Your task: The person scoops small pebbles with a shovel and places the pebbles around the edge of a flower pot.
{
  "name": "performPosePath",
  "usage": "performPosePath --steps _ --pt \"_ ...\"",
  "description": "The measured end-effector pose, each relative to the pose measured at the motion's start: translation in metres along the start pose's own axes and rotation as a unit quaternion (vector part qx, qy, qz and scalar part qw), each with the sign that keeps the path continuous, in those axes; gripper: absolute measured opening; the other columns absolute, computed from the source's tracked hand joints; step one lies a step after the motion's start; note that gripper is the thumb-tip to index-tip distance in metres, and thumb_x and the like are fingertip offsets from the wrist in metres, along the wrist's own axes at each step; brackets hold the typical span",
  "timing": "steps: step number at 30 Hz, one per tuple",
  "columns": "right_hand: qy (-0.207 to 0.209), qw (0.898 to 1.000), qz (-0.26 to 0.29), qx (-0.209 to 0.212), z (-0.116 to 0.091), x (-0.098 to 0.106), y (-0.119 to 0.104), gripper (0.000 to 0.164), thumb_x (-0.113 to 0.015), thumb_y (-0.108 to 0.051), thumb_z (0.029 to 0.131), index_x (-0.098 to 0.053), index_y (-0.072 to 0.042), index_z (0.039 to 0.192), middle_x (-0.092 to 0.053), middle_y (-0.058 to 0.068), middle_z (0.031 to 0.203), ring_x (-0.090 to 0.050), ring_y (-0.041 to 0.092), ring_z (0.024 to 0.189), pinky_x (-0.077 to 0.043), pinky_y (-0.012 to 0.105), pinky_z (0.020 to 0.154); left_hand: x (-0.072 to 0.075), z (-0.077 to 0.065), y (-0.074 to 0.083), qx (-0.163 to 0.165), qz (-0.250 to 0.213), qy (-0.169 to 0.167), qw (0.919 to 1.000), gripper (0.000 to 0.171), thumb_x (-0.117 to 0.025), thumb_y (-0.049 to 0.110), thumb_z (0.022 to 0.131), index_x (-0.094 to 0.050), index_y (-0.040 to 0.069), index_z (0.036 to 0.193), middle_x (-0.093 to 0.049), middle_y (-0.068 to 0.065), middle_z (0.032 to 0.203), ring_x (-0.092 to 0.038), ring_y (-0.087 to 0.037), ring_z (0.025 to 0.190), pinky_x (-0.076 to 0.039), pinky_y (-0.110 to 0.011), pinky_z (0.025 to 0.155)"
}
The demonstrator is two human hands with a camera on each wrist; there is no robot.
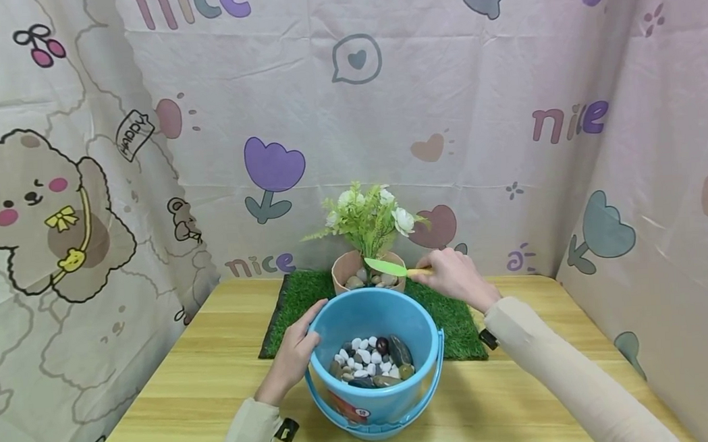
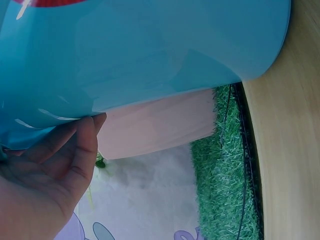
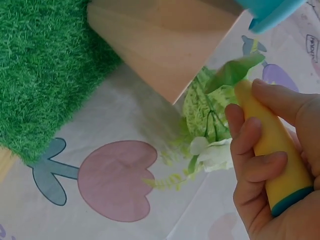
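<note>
Gripping a small trowel by its yellow handle in the right hand, with fingers curled closely round the grip and with the thumb laid along it, near the green blade. Held above the far right rim of the blue bucket, pointing left, across the head view of the flowerpot's mouth and stem bases. Holding the bucket by its left rim with the left hand, with fingers bent against the outer wall and thumb at the edge.

Standing upright on the worktop, in front of the flowerpot and hiding its lower part from the head camera; also blocking part of the green grass mat. Filled at the bottom with white pebbles, along with larger dark stones, mostly to the right and near side. Crossed low at the front by a lowered carrying handle.

Behind, on the mat, in the pinkish flowerpot: pale stones at the base of leafy stems with white flowers. Closed in at the back and both sides by pale printed cloth.
</note>
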State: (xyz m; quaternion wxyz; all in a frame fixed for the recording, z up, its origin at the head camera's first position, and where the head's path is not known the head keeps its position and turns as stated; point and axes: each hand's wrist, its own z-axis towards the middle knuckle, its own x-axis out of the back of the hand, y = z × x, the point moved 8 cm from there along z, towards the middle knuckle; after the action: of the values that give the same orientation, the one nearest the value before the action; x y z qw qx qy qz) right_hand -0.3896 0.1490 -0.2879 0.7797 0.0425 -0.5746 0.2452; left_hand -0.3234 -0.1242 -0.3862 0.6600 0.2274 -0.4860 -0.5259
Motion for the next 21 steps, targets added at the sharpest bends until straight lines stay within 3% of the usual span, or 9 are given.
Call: performPosePath --steps 8,21 --pt "0.017 0.999 0.034 0.029 -0.017 0.003 -0.013 0.021 -0.07 -0.033 0.088 -0.079 -0.016 0.098 -0.06 -0.01 0.061 -0.039 0.007 0.043 -0.033 0.025 0.042 0.0 0.0 0.0 0.0 0.0 -0.002 1.0 0.064 -0.038 0.003 0.087 -0.039 0.01 0.151 -0.051 -0.016 0.145 -0.057 -0.039 0.124 -0.054 -0.052 0.09" --pt "0.025 0.997 0.054 0.049 -0.035 0.006 -0.025 0.021 -0.071 -0.032 0.088 -0.079 -0.015 0.099 -0.065 -0.009 0.067 -0.035 0.003 0.042 -0.031 0.021 0.043 0.0 0.001 0.0 0.003 -0.003 -0.005 1.0 0.064 -0.038 0.003 0.087 -0.039 0.01 0.151 -0.05 -0.016 0.146 -0.056 -0.039 0.125 -0.052 -0.054 0.092"
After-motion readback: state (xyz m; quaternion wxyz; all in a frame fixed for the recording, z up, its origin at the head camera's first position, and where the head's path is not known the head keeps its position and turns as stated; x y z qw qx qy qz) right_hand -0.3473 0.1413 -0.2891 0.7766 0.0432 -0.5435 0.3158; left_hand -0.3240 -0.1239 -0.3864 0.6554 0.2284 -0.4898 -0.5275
